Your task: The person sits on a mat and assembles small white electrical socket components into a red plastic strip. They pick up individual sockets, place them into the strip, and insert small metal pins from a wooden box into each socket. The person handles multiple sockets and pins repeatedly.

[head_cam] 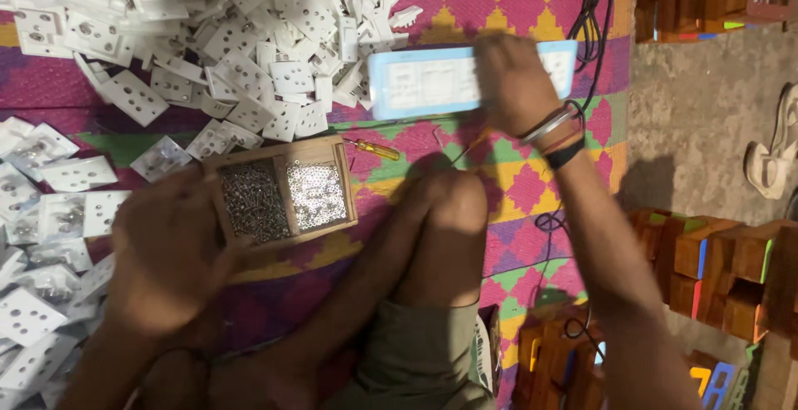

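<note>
I sit on a patterned mat with my knee (440,210) raised in the middle. My right hand (511,81) reaches forward and rests on a white switch board with a light blue rim (432,81); whether it grips the board is blurred. My left hand (166,252) hovers, blurred, beside a small wooden box (283,194) with two compartments, one of dark screws and one of shiny ones. What the left hand holds, if anything, is hidden.
A large heap of white socket plates (241,36) covers the mat's far left, with more plates (41,210) at my left. A yellow-handled screwdriver (374,149) lies by the box. Black cables (586,19) run at right; wooden boxes (723,269) stand on the concrete floor.
</note>
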